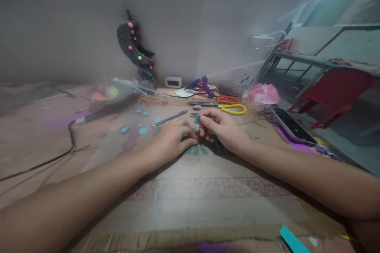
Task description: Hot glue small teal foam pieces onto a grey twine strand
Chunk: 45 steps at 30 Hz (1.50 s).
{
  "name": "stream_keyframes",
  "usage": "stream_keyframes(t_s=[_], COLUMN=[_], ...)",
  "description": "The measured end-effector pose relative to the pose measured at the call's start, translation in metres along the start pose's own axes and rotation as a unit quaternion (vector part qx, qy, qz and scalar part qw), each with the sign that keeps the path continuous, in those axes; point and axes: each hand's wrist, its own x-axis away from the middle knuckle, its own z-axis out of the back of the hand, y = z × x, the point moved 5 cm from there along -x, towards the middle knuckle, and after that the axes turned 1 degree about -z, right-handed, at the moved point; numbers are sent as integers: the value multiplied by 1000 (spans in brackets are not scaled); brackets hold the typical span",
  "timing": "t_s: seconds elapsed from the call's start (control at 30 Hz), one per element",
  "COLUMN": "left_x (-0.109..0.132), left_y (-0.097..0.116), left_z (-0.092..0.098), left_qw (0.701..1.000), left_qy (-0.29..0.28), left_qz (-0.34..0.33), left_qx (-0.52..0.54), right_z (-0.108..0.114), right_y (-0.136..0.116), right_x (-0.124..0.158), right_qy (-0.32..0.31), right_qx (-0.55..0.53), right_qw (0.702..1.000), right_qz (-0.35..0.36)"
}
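Observation:
My right hand pinches a small teal piece between thumb and fingertips, just above the work board. The piece is too small to make out fully. My left hand lies to its left, palm down, with fingers curled and thumb and fingertips close together at the board. Anything between them is hidden. A silvery pen lies just beyond my left hand. Teal cut-outs, one a flower shape and another a small petal-like piece, are scattered to the left.
Behind my hands lie orange-handled scissors, a yellow-handled tool and a blue glue gun. A phone lies at right near a pink bag. A black cable crosses the left. A teal strip lies at the front edge.

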Motion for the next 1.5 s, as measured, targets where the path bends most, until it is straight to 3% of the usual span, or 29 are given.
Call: stream_keyframes(t_s=[0.17,0.23,0.3,0.37,0.43,0.47,0.53,0.57,0.63,0.7,0.73,0.77,0.8,0.87,0.93,0.97,1.1,1.27,1.4,1.5], left_x=[0,3,8,17,31,35,29,24,22,22,23,23,21,14,9,7,3,7,7,6], left_y=[-8,-5,9,32,61,70,69,59,45,36,35,35,34,24,9,4,-4,-7,-13,-14], left_z=[4,2,-1,-3,0,5,19,27,28,23,18,16,16,20,26,24,11,12,13,12], left_qw=[993,993,996,982,923,902,933,966,981,979,966,960,960,964,955,951,957,954,948,943], left_qy=[39,19,-58,-182,-337,-362,-277,-183,-133,-135,-185,-198,-184,-86,76,110,108,117,125,117], left_qz=[106,115,68,-1,-99,-120,-79,-26,15,32,24,18,20,75,142,148,140,149,171,180], left_qx=[44,30,10,52,158,201,215,181,142,148,181,195,208,242,248,248,229,233,236,253], right_z=[6,13,19,22,23,22,21,21,21,22,23,23,23,23,22,21,12,5,4,16], right_y=[0,3,9,16,19,20,20,20,20,21,21,21,21,20,17,15,7,5,3,-5], right_x=[-5,-10,-17,-23,-26,-27,-27,-27,-26,-27,-27,-27,-27,-27,-25,-23,-15,-8,-7,-16], right_qy=[20,45,63,69,65,62,55,53,54,58,60,60,59,55,52,49,10,-19,-10,24], right_qx=[-30,-56,-85,-106,-117,-117,-118,-118,-119,-119,-118,-118,-117,-110,-90,-76,-35,17,43,94], right_qw=[999,997,994,992,990,990,991,991,991,991,991,991,991,992,994,996,999,999,999,995], right_qz=[19,23,2,-28,-41,-40,-36,-34,-30,-28,-27,-27,-26,-21,-15,-12,-6,-21,-26,2])
